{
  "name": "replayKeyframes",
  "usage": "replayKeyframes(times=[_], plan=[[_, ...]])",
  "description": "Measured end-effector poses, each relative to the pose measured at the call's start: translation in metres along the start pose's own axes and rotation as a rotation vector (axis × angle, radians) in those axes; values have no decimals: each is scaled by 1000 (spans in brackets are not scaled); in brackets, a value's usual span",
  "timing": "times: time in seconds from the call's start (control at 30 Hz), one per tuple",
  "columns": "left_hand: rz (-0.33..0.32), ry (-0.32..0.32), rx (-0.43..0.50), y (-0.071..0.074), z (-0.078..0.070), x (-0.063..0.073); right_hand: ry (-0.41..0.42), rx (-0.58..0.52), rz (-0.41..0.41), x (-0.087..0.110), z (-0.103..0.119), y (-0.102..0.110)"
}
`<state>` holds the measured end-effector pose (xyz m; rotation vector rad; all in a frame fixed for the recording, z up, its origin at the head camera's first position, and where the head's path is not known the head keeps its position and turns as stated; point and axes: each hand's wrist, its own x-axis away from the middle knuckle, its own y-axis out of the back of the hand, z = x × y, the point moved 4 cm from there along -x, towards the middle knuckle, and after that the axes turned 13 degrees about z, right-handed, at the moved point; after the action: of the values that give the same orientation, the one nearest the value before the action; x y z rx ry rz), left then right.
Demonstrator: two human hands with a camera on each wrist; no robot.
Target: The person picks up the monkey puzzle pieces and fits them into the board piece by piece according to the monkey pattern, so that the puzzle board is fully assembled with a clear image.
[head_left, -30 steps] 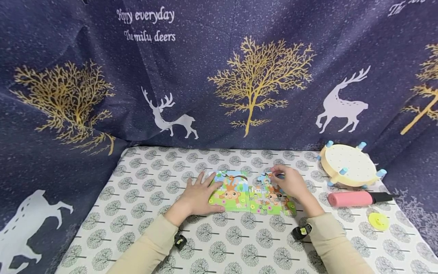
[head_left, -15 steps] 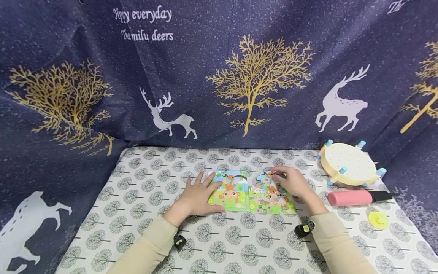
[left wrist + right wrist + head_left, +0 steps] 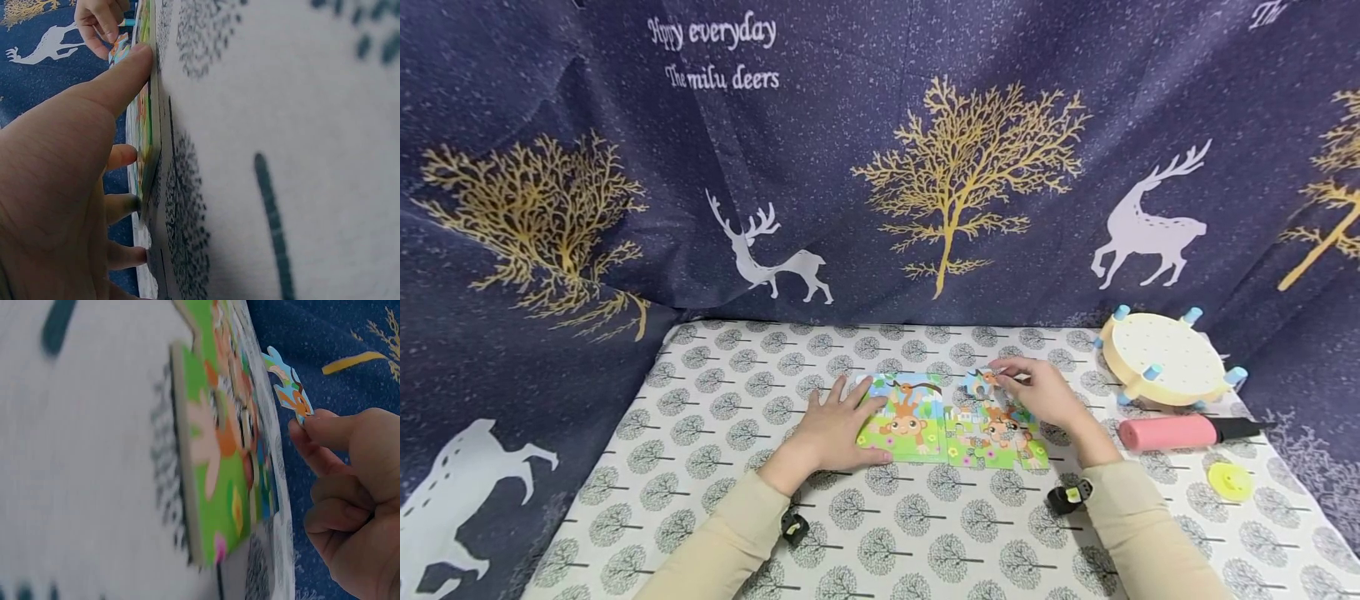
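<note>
My right hand (image 3: 1043, 400) pinches a jigsaw puzzle piece (image 3: 289, 386) between thumb and index finger, its other fingers curled in. The piece is light blue with an orange part and juts out past the fingertips. In the head view it sits just beyond the partly joined jigsaw puzzle (image 3: 992, 442), which shows a monkey on green grass. My left hand (image 3: 837, 425) lies with spread fingers over the left edge of a flat monkey picture (image 3: 917, 417). In the left wrist view its thumb (image 3: 128, 78) reaches along the picture's near edge.
To the right, a round cream stand (image 3: 1165, 362) lies with its blue-tipped legs up. In front of it are a pink hand pump (image 3: 1172, 434) with a black nozzle and a yellow disc (image 3: 1229, 482). A dark blue printed curtain (image 3: 850, 167) hangs behind the table.
My right hand has lifted slightly up and away from the joined puzzle, with the piece in its fingertips. My left hand keeps its place on the picture.
</note>
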<state>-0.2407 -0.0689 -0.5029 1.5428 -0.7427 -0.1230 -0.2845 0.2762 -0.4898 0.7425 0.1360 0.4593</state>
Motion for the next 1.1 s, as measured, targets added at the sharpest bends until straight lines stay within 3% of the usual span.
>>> replayKeyframes(times=[0.37, 0.57, 1.1], plan=[[3, 2, 1, -1, 1, -1, -9, -127, 9, -14, 25, -25], [6, 4, 4, -1, 2, -1, 16, -88, 0, -27, 39, -42], [-6, 11, 9, 0, 2, -1, -65, -101, 17, -58, 64, -79]])
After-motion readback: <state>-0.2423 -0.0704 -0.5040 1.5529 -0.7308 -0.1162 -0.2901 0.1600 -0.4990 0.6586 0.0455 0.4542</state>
